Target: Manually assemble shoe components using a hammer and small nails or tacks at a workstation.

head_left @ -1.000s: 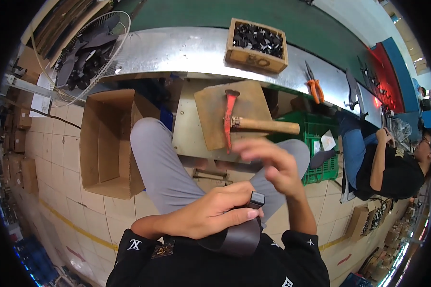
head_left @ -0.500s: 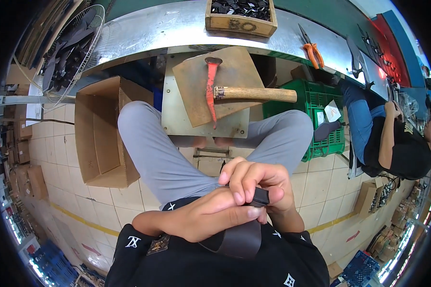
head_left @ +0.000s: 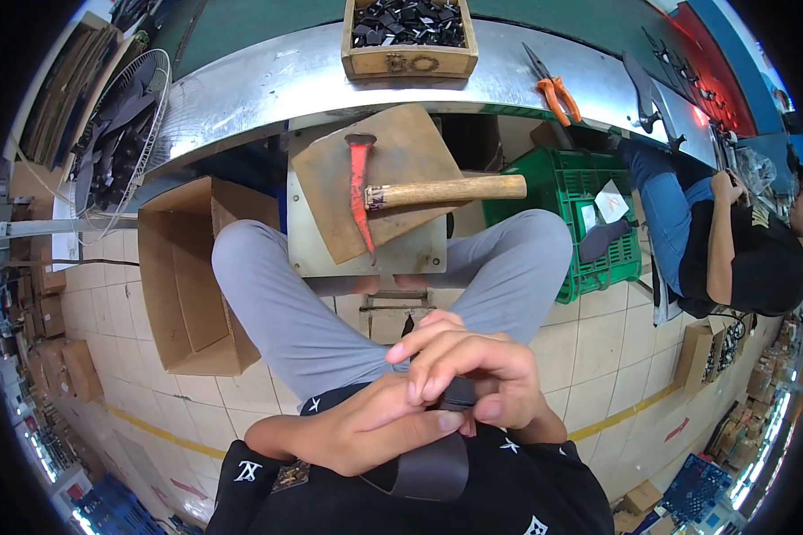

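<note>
Low in front of my chest, my left hand [head_left: 375, 423] is closed around a dark brown, smooth, sole-like piece [head_left: 433, 468], its wide rounded end hanging below the palm. At the upper end of that piece sits a small black block [head_left: 458, 394], with my left thumb pressed along its near side. My right hand [head_left: 482, 366] curls over the block from above, fingertips on it and thumb at its right side. My fingers hide much of the piece. Beyond my hands, a hammer [head_left: 446, 191] with a red head and wooden handle lies on a brown board [head_left: 326, 178].
A wooden box [head_left: 410, 64] of small black parts and orange-handled pliers [head_left: 558, 98] rest on the metal bench. A wire basket [head_left: 162, 107] of dark pieces stands left. A cardboard box [head_left: 165, 294] and green crate [head_left: 558, 214] flank my knees. A person [head_left: 732, 241] sits at right.
My right fingers have shifted on the black block, and the thumb has loosened a little. Both hands sit slightly lower and further left in view, as the bench scene shifted left too.
</note>
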A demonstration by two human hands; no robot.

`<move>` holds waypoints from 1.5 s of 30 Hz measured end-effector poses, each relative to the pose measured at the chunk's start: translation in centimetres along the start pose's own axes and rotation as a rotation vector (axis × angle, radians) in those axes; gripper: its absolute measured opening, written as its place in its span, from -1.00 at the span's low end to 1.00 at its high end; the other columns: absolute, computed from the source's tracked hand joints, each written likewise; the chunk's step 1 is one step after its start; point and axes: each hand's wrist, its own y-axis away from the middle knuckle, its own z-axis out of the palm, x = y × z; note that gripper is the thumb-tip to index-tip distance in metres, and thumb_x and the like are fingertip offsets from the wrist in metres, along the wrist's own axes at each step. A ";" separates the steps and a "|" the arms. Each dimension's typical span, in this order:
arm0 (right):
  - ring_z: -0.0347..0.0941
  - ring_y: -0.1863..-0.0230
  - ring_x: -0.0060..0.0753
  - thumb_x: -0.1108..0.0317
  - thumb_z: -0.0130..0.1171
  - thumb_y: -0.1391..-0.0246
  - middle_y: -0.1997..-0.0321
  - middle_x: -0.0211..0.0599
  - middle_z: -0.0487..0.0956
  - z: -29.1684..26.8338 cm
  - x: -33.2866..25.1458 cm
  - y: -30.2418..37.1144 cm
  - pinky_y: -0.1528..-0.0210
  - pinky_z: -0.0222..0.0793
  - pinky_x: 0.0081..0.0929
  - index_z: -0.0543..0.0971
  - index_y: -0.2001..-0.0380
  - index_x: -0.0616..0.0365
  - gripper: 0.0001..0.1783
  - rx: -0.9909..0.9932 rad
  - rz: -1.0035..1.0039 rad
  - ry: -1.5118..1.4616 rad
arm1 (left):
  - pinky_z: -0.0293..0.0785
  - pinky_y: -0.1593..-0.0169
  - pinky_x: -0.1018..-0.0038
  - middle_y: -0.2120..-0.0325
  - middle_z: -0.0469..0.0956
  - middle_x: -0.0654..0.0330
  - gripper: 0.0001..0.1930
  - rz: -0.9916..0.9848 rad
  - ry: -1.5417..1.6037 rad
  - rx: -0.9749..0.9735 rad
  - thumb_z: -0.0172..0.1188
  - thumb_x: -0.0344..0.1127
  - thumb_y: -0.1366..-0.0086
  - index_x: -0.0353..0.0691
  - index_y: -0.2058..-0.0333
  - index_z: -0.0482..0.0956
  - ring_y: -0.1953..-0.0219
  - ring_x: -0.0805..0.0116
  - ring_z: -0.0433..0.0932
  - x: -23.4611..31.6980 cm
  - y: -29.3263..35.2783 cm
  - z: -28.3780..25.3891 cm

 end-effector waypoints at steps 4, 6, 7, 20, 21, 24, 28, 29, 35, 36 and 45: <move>0.59 -0.03 0.04 0.20 0.14 -0.17 0.28 -0.12 0.70 0.3 -1.6 -0.1 -0.26 0.03 0.05 0.63 0.20 0.27 -0.66 0.021 -0.083 0.441 | 0.34 -0.10 0.37 0.15 0.50 -0.05 -0.73 -0.021 -0.349 0.070 -0.07 -0.32 -0.47 -0.43 0.05 0.43 0.02 0.13 0.48 0.1 0.9 -0.2; 0.61 -0.02 0.03 0.32 0.14 -0.12 0.26 -0.15 0.72 -0.1 -1.3 -0.2 -0.29 0.01 0.02 0.64 0.19 0.25 -0.73 -0.008 -0.140 0.519 | 0.34 -0.10 0.37 0.14 0.50 -0.09 -0.72 0.041 -0.347 0.086 -0.07 -0.32 -0.47 -0.44 0.04 0.42 0.02 0.08 0.48 0.2 0.4 -0.2; 0.61 -0.02 -0.02 0.35 0.15 -0.11 0.26 -0.18 0.72 -0.1 -1.1 -0.2 -0.28 0.03 0.01 0.65 0.20 0.23 -0.76 -0.022 -0.122 0.559 | 0.34 -0.10 0.36 0.13 0.50 -0.13 -0.71 0.096 -0.339 0.104 -0.08 -0.32 -0.47 -0.44 0.03 0.42 0.02 0.03 0.48 0.3 0.2 -0.3; 0.60 0.37 -0.54 0.25 0.08 -0.33 0.29 -0.28 0.68 -6.8 4.8 -5.8 0.26 0.53 -0.55 0.57 -0.01 0.25 -0.67 -0.024 -0.025 0.694 | 0.49 0.20 0.44 0.35 0.56 0.12 -0.66 0.285 -0.483 1.074 0.05 -0.10 -0.35 -0.29 0.36 0.57 0.33 0.34 0.54 -0.4 4.8 -11.5; 0.61 0.39 -0.51 0.25 0.07 -0.34 0.30 -0.25 0.68 -9.5 2.3 -6.4 0.29 0.54 -0.54 0.58 0.02 0.26 -0.68 0.112 0.008 0.689 | 0.34 0.05 0.46 0.36 0.53 0.24 -0.67 0.349 -0.358 1.184 -0.01 -0.10 -0.40 -0.21 0.36 0.59 0.22 0.42 0.46 2.5 6.0 -13.0; 0.61 0.44 -0.50 0.19 0.03 -0.35 0.36 -0.20 0.68 -19.9 -5.4 -8.4 0.42 0.50 -0.58 0.60 0.13 0.31 -0.64 0.638 -0.006 0.888 | 0.44 0.04 0.47 0.23 0.51 0.19 -0.62 0.815 -0.251 1.500 -0.02 -0.02 -0.48 -0.26 0.15 0.52 0.16 0.40 0.49 8.9 13.0 -23.0; 0.49 0.01 0.28 0.05 0.11 -0.22 0.06 0.15 0.55 -37.7 -9.2 -10.3 -0.02 0.44 -0.02 0.43 -0.08 0.31 -0.44 1.065 -0.078 1.781 | 0.45 -0.18 0.37 0.09 0.51 -0.07 -0.49 1.257 -0.498 1.817 0.01 -0.08 -0.48 -0.57 -0.02 0.42 0.04 0.23 0.54 14.1 25.5 -37.7; 0.44 -0.05 0.31 0.03 0.14 -0.19 0.00 0.21 0.50 -42.2 -9.0 -9.2 -0.07 0.40 0.01 0.37 -0.13 0.30 -0.37 1.081 0.016 1.797 | 0.45 -0.18 0.37 0.09 0.51 -0.07 -0.49 1.281 -0.487 1.801 0.01 -0.08 -0.48 -0.57 -0.02 0.42 0.04 0.23 0.54 14.1 26.4 -40.6; 0.38 -0.11 0.25 0.11 0.24 -0.12 -0.11 0.28 0.34 -49.8 -8.3 -7.7 -0.10 0.36 0.07 0.42 -0.09 0.29 -0.42 1.007 0.379 1.569 | 0.46 -0.03 0.42 0.11 0.53 0.12 -0.51 1.077 -0.524 1.793 -0.02 0.01 -0.48 -0.40 0.03 0.51 0.06 0.30 0.51 12.9 20.4 -39.6; 0.36 -0.13 0.18 0.13 0.25 -0.12 -0.10 0.19 0.37 -47.9 -7.6 -8.7 -0.09 0.34 0.03 0.42 -0.09 0.27 -0.43 1.087 0.398 1.831 | 0.43 0.01 0.44 0.13 0.54 0.17 -0.52 1.008 -0.450 1.766 -0.02 0.03 -0.47 -0.35 0.04 0.54 0.10 0.33 0.51 12.9 16.8 -35.0; 0.55 -0.01 -0.23 0.34 0.24 -0.13 -0.07 -0.10 0.57 -6.9 -6.5 -11.0 -0.11 0.41 -0.37 0.36 -0.30 0.13 -0.35 -0.188 -0.257 0.797 | 0.41 -0.02 0.47 0.19 0.58 0.17 -0.71 0.309 -0.375 0.375 -0.06 -0.28 -0.46 -0.37 0.07 0.51 0.10 0.41 0.53 8.1 -3.7 -6.7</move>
